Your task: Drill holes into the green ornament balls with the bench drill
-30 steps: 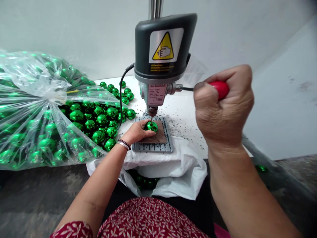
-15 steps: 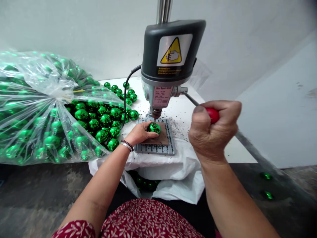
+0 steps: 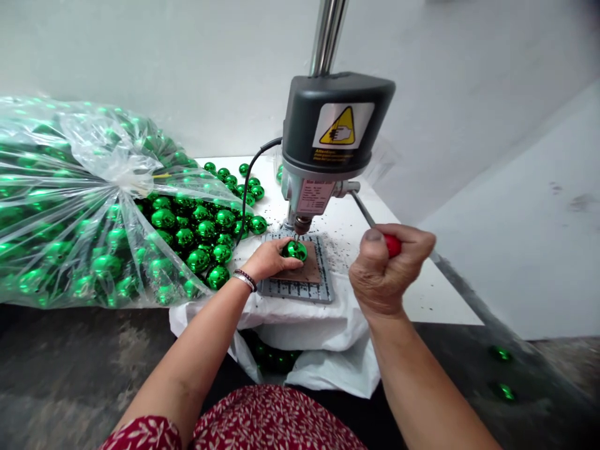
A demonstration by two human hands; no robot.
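A small bench drill (image 3: 337, 125) with a warning sticker stands over its grey slotted base (image 3: 323, 290). On the base lies a brown board (image 3: 312, 270). My left hand (image 3: 269, 259) grips a shiny green ball (image 3: 296, 251) on this board, thumb and fingers around its left side. The drill bit (image 3: 297, 237) is at the top of the ball; whether it has entered cannot be made out. My right hand (image 3: 387, 269) is closed round the red knob (image 3: 392, 245) of the drill's lever (image 3: 363, 209).
A big clear bag (image 3: 107, 206) of green balls fills the left side. Loose green balls (image 3: 253, 190) lie behind it on the white table (image 3: 435, 294), with dark shavings about. An open white sack (image 3: 332, 369) hangs in front, holding green balls. Two balls (image 3: 504, 354) are on the floor.
My right hand and the lever's red knob have moved down and to the left. The camera view has shifted, so the drill appears lower and further right. My left hand still holds the ball.
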